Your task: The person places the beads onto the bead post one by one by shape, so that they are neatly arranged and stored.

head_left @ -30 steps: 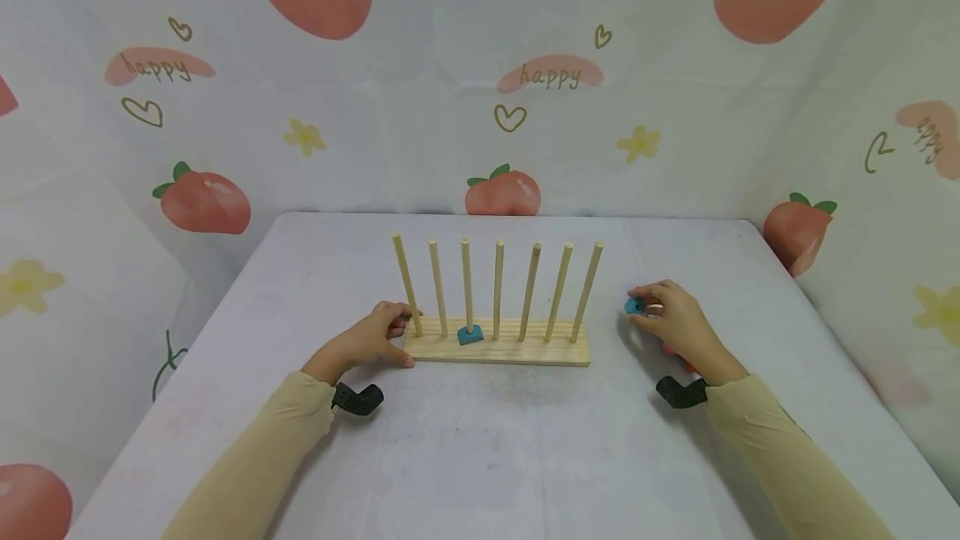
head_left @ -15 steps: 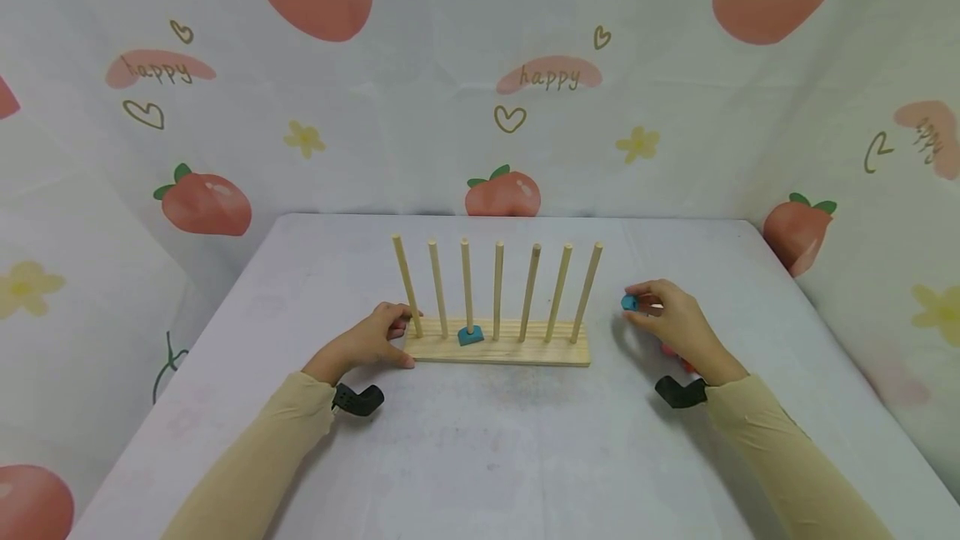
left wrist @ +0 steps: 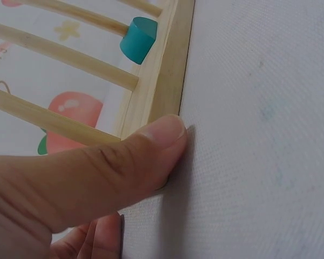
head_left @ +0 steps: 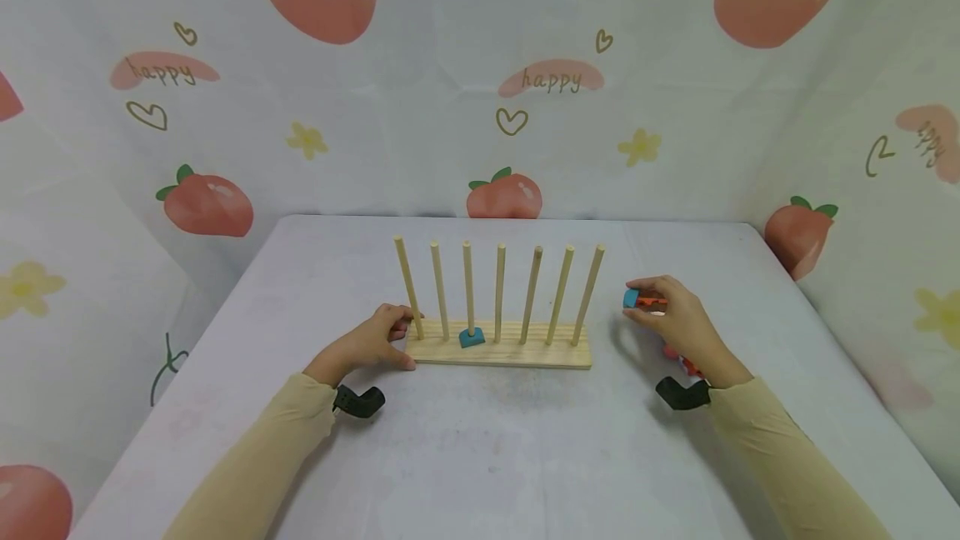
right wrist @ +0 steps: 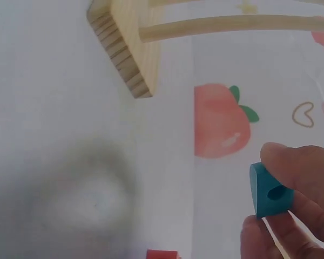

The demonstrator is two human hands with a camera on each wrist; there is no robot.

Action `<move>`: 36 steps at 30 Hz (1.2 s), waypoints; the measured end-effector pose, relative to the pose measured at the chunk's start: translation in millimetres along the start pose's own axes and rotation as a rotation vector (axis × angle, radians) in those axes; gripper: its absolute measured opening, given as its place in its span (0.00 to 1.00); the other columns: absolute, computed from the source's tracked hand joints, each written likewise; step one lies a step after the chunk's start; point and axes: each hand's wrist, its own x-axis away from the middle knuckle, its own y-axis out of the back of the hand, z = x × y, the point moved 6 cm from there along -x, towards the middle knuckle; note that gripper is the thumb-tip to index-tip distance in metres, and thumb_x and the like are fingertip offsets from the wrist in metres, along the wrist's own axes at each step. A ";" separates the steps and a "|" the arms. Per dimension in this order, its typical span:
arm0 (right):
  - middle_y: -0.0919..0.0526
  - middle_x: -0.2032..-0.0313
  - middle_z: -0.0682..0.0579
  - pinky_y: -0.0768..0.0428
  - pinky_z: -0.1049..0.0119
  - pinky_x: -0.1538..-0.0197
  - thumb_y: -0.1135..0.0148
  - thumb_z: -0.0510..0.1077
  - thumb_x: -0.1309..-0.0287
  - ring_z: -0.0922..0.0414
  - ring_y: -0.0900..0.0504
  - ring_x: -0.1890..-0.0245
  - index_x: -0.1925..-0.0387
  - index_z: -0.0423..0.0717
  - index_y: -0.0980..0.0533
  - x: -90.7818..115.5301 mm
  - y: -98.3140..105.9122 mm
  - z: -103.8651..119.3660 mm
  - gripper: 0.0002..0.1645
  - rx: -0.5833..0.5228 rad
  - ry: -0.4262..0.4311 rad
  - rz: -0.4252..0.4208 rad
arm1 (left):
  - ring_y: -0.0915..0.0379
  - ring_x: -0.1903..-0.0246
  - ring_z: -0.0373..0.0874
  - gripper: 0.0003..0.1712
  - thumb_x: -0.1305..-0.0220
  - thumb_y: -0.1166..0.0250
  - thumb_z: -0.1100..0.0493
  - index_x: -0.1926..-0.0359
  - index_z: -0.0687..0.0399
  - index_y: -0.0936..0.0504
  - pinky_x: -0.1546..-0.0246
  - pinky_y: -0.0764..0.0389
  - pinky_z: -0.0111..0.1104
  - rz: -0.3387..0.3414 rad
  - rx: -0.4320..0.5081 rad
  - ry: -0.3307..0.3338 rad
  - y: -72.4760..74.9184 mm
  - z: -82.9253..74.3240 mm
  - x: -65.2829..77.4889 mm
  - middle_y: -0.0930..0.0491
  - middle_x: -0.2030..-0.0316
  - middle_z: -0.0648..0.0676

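My left hand (head_left: 375,336) grips the left end of a wooden peg board (head_left: 540,354), thumb against its front edge and fingers behind. A row of several upright pegs stands on it. Around the foot of the third peg from the left sits a blue block (left wrist: 139,41) with a curved side. To the right of the board, my right hand (head_left: 686,319) pinches another blue block (right wrist: 267,204) between thumb and fingertips, held above the table. A round hole in this block shows in the right wrist view.
Red and orange pieces (head_left: 691,367) lie on the table under my right hand, partly hidden by it. Another orange piece (head_left: 651,302) shows between the right thumb and fingers. A printed cloth (head_left: 420,173) hangs behind the table.
The blue block in my right hand has turned, and an orange piece now shows behind it. My right hand has shifted only slightly. My left hand keeps its grip on the board.
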 end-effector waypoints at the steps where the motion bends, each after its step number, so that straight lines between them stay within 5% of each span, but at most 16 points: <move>1: 0.26 0.50 0.41 0.18 0.69 0.51 0.32 0.42 0.43 0.43 0.20 0.50 0.42 0.38 0.27 0.2 1.0 1.1 0.27 0.003 0.000 -0.001 | 0.42 0.39 0.58 0.47 0.57 0.21 0.66 0.36 0.66 0.35 0.32 0.35 0.47 -0.001 0.005 0.003 0.2 0.5 -0.2 0.45 0.41 0.65; 5: 0.23 0.49 0.41 0.21 0.79 0.55 0.32 0.45 0.42 0.42 0.19 0.49 0.41 0.41 0.28 0.9 4.1 4.8 0.29 0.001 -0.029 0.007 | 0.42 0.39 0.58 0.47 0.57 0.21 0.67 0.36 0.67 0.35 0.32 0.35 0.48 0.000 0.006 -0.008 0.4 0.7 -0.3 0.45 0.41 0.66; 11: 0.22 0.47 0.39 0.17 0.64 0.50 0.33 0.47 0.41 0.42 0.20 0.47 0.39 0.41 0.29 3.7 7.7 13.2 0.31 -0.033 -0.052 0.013 | 0.41 0.39 0.58 0.46 0.57 0.21 0.66 0.36 0.66 0.34 0.33 0.34 0.47 -0.005 -0.010 -0.007 0.1 -0.3 0.6 0.44 0.42 0.66; 20: 0.23 0.45 0.41 0.20 0.82 0.58 0.34 0.48 0.40 0.43 0.18 0.50 0.41 0.43 0.27 8.8 18.8 33.8 0.27 -0.074 0.005 -0.051 | 0.42 0.39 0.58 0.47 0.57 0.21 0.66 0.36 0.65 0.34 0.33 0.35 0.48 -0.009 -0.013 -0.007 0.5 -2.1 1.6 0.44 0.41 0.66; 26: 0.20 0.49 0.42 0.22 0.85 0.59 0.33 0.47 0.41 0.71 0.19 0.59 0.43 0.43 0.26 11.1 30.1 47.0 0.26 -0.120 0.038 -0.114 | 0.41 0.39 0.58 0.47 0.58 0.21 0.66 0.35 0.64 0.34 0.33 0.34 0.48 -0.010 -0.024 -0.009 0.9 -2.9 2.2 0.44 0.42 0.65; 29: 0.20 0.51 0.45 0.23 0.86 0.59 0.33 0.45 0.42 0.79 0.23 0.61 0.44 0.42 0.26 11.5 34.9 52.5 0.25 -0.148 0.060 -0.149 | 0.41 0.39 0.58 0.47 0.57 0.21 0.66 0.35 0.64 0.34 0.33 0.34 0.48 -0.008 -0.025 -0.010 1.0 -2.9 2.3 0.44 0.42 0.65; 36: 0.22 0.55 0.68 0.20 0.82 0.57 0.33 0.38 0.43 0.74 0.20 0.59 0.45 0.39 0.27 14.1 44.6 68.8 0.24 -0.266 0.122 -0.192 | 0.41 0.40 0.59 0.47 0.56 0.22 0.67 0.35 0.66 0.35 0.33 0.34 0.48 0.001 -0.023 -0.030 0.0 -3.5 2.0 0.44 0.42 0.67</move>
